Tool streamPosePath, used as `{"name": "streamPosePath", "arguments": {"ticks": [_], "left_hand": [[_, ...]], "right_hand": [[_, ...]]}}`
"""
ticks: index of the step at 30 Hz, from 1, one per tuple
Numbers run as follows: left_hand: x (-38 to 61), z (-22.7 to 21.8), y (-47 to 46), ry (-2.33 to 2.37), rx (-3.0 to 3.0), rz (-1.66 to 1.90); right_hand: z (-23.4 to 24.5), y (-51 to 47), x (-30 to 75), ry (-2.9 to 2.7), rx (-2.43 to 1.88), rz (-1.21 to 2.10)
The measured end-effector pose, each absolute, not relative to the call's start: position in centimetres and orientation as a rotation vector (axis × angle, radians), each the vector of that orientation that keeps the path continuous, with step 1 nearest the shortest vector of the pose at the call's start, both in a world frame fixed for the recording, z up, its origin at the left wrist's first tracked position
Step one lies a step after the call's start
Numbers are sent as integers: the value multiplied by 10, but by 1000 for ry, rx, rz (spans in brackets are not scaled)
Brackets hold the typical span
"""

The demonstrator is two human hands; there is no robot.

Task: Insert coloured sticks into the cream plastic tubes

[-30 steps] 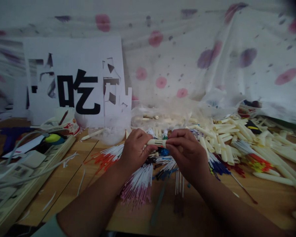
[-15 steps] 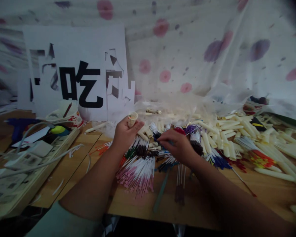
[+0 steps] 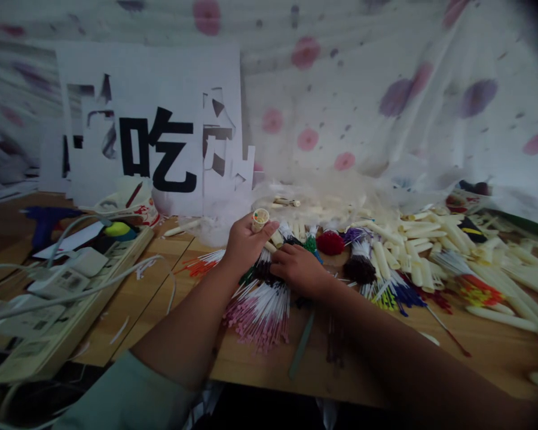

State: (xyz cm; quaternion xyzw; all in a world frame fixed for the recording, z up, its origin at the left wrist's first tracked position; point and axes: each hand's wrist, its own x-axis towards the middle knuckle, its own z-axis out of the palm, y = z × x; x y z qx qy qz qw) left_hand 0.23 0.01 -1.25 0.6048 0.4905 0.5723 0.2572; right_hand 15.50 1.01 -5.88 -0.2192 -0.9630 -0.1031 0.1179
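Observation:
My left hand (image 3: 243, 243) is wrapped round a short cream-coloured tube (image 3: 260, 220), held upright with small coloured specks at its top end. Close beside it, to the right, my right hand (image 3: 299, 270) reaches down into the bundles of thin sticks. Its fingers are curled at the black-tipped white sticks (image 3: 263, 270), and their tips are hidden from me. Below lie fanned-out white sticks with pink tips (image 3: 260, 313). Beyond the right hand are a red-headed bundle (image 3: 330, 243) and a green-tipped one (image 3: 311, 246).
Cream tubes (image 3: 419, 254) are heaped on the right of the wooden table (image 3: 246, 370). A power strip (image 3: 72, 322) with cables and a blue glue gun (image 3: 47, 224) lie left. Behind stands a white board (image 3: 179, 77) with cut-outs. A flat greenish tool (image 3: 302, 346) lies in front.
My right hand has moved left and slightly down, close to the left hand, uncovering the red and green bundles. The left hand still holds the tube. The whole view has shifted slightly.

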Motion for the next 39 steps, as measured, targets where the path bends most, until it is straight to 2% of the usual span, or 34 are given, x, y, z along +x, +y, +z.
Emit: {"name": "streamPosePath", "arguments": {"ticks": [3, 6, 9, 12, 15, 22, 31, 36, 39], "left_hand": [[1, -13, 1, 1329, 1629, 1565], [0, -11, -1, 1263, 1597, 1501], [6, -10, -6, 1116, 1608, 1237], [17, -11, -13, 1027, 1645, 1025], [27, -13, -18, 1011, 1662, 1026], [32, -17, -17, 1017, 1592, 1074], [30, -22, -18, 948, 1666, 1048], [25, -21, -11, 1142, 1773, 1324], [24, -21, -9, 1154, 1883, 1341]], "right_hand": [[-56, 7, 159, -2678, -535, -95], [-45, 1, 166, -2234, -566, 446], [-35, -6, 174, -1685, -661, 925], [-32, -8, 180, -1427, -654, 1214], [-31, -7, 184, -1332, -663, 1374], [-19, -6, 194, -1271, -816, 1219], [-13, -4, 203, -1462, -672, 1221], [18, -33, 222, -1445, -604, 638], [33, -61, 232, -1396, -513, 331]]}}
